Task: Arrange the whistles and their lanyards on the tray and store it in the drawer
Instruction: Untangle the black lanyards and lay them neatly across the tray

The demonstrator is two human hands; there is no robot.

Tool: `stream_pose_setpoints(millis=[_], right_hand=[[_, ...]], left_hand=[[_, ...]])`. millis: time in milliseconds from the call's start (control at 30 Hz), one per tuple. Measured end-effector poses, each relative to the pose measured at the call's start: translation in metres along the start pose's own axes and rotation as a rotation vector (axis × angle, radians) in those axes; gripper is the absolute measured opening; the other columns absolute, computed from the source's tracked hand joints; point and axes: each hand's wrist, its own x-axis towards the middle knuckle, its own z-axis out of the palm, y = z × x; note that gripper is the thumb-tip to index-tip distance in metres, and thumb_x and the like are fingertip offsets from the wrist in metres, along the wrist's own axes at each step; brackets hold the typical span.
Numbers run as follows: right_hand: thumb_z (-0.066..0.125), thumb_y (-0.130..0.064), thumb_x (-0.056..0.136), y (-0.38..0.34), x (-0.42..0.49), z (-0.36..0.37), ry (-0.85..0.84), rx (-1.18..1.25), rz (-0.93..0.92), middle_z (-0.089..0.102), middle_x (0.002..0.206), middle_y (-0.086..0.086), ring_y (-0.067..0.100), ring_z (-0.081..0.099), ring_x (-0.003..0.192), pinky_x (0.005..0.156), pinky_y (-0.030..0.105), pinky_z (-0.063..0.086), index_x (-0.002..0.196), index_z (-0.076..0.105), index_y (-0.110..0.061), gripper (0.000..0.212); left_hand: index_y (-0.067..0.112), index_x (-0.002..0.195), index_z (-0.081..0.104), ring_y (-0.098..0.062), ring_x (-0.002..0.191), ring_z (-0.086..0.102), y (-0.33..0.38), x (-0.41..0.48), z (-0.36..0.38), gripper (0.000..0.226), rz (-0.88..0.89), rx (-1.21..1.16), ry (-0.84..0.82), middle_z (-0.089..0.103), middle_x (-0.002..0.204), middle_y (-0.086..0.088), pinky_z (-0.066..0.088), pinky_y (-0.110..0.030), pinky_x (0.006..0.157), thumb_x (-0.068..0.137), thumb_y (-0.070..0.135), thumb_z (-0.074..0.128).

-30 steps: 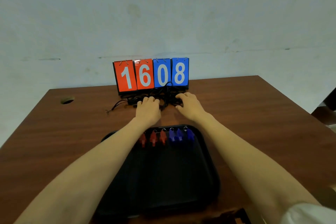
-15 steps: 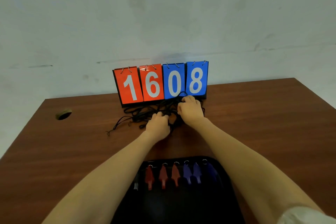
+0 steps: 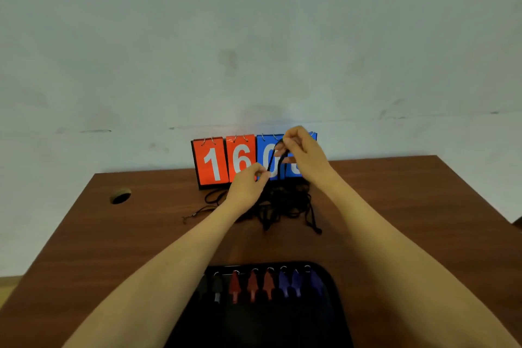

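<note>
On the far side of the brown table (image 3: pixel 84 248), seen from the head camera, both hands are raised over a tangled heap of black lanyards (image 3: pixel 285 203) that lies just in front of a flip scoreboard (image 3: pixel 226 161). The right hand (image 3: pixel 303 154) is lifted highest, its fingers closed in a pinch on one black cord (image 3: pixel 271 159) near the top. The left hand (image 3: pixel 248 188) sits lower and also pinches that cord, so a short stretch runs taut between the two. Judging by this hold, the person is drawing a single lanyard free of the knot, one hand pulling up while the other steadies it. The rest of the heap rests on the table, with loose ends trailing to the left and toward the near side.

Nearer the camera, a black tray (image 3: pixel 336 305) sits at the table's front edge, between the forearms. A row of whistles (image 3: pixel 268 284) lies along its far rim: dark ones on the left, three red in the middle, blue on the right, rings pointing away. They look lined up already, so the lanyards seem to be what is left. No drawer shows.

The scoreboard cards read 1 and 6 on red, then 0 on blue; the last blue card is mostly hidden by the right hand. A round hole (image 3: pixel 120 195) sits in the table's left part.
</note>
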Motion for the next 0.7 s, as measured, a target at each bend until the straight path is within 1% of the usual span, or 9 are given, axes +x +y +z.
stream_pose_setpoints(millis=[100, 167, 233, 300, 400, 467, 533, 600, 700], right_hand=[[0.036, -0.013, 0.102, -0.028, 0.0, -0.007, 0.11, 0.251, -0.021, 0.066, 0.091, 0.003, 0.01, 0.067, 0.074, 0.068, 0.024, 0.056, 0.087, 0.044, -0.019, 0.018], [0.036, -0.015, 0.102, -0.045, -0.002, -0.011, 0.136, 0.342, -0.045, 0.067, 0.097, 0.004, 0.013, 0.069, 0.078, 0.068, 0.024, 0.056, 0.088, 0.044, -0.017, 0.016], [0.037, -0.016, 0.102, -0.056, -0.009, -0.012, 0.092, 0.333, -0.037, 0.069, 0.1, 0.002, 0.016, 0.07, 0.083, 0.075, 0.03, 0.056, 0.089, 0.045, -0.017, 0.016], [0.037, -0.017, 0.102, -0.066, -0.02, -0.01, -0.013, 0.293, -0.005, 0.071, 0.099, 0.001, 0.017, 0.07, 0.084, 0.079, 0.033, 0.056, 0.089, 0.046, -0.017, 0.016], [0.04, -0.017, 0.102, -0.083, -0.044, -0.006, -0.149, 0.255, -0.012, 0.072, 0.096, 0.001, 0.017, 0.07, 0.084, 0.077, 0.031, 0.057, 0.089, 0.048, -0.015, 0.015], [0.04, -0.016, 0.102, -0.097, -0.057, -0.008, -0.143, 0.275, -0.048, 0.071, 0.096, 0.003, 0.018, 0.07, 0.082, 0.074, 0.028, 0.058, 0.09, 0.048, -0.014, 0.014], [0.039, -0.014, 0.102, -0.108, -0.067, -0.012, -0.066, 0.26, -0.08, 0.069, 0.095, 0.005, 0.017, 0.068, 0.078, 0.071, 0.026, 0.057, 0.092, 0.048, -0.013, 0.014], [0.038, -0.013, 0.102, -0.113, -0.074, -0.019, 0.049, 0.231, -0.087, 0.068, 0.093, 0.006, 0.017, 0.066, 0.076, 0.074, 0.028, 0.057, 0.092, 0.047, -0.012, 0.014], [0.038, -0.012, 0.1, -0.103, -0.084, -0.028, 0.234, 0.105, -0.038, 0.067, 0.09, 0.006, 0.016, 0.063, 0.076, 0.082, 0.035, 0.053, 0.088, 0.047, -0.015, 0.015]], left_hand=[[0.016, 0.093, 0.048, -0.01, 0.068, 0.054, -0.005, -0.011, -0.016, 0.003, -0.025, 0.055, -0.082, 0.066, 0.098, -0.008, 0.041, -0.02, 0.06, 0.095, 0.017, 0.047], [0.016, 0.101, 0.047, -0.008, 0.068, 0.054, -0.006, -0.021, -0.022, 0.006, -0.037, 0.034, -0.117, 0.066, 0.097, -0.006, 0.038, -0.015, 0.057, 0.095, 0.015, 0.048], [0.017, 0.121, 0.044, -0.012, 0.081, 0.055, 0.0, -0.034, -0.023, 0.028, -0.006, -0.033, -0.056, 0.059, 0.106, -0.001, 0.04, -0.013, 0.06, 0.094, 0.016, 0.052], [0.02, 0.142, 0.029, -0.007, 0.075, 0.051, 0.013, -0.046, -0.022, 0.059, 0.075, -0.109, 0.036, 0.045, 0.119, 0.006, 0.042, -0.012, 0.061, 0.091, 0.02, 0.059], [0.025, 0.149, 0.014, -0.01, 0.076, 0.054, 0.041, -0.058, -0.021, 0.081, 0.144, -0.236, 0.04, 0.037, 0.127, 0.013, 0.047, -0.014, 0.073, 0.087, 0.024, 0.065], [0.022, 0.143, 0.031, -0.022, 0.085, 0.059, 0.054, -0.061, -0.022, 0.063, 0.142, -0.259, -0.06, 0.051, 0.124, 0.008, 0.05, -0.02, 0.08, 0.089, 0.028, 0.062], [0.009, 0.12, 0.055, -0.017, 0.075, 0.059, 0.06, -0.071, -0.024, 0.031, 0.152, -0.157, -0.134, 0.064, 0.102, -0.001, 0.048, -0.016, 0.069, 0.094, 0.025, 0.054], [0.006, 0.107, 0.061, -0.009, 0.065, 0.055, 0.058, -0.081, -0.027, 0.025, 0.145, -0.094, -0.093, 0.066, 0.091, -0.003, 0.044, -0.014, 0.063, 0.097, 0.025, 0.049], [0.009, 0.102, 0.062, 0.0, 0.068, 0.055, 0.062, -0.099, -0.038, 0.021, 0.148, -0.188, 0.018, 0.066, 0.086, 0.001, 0.041, -0.014, 0.065, 0.097, 0.024, 0.049]])
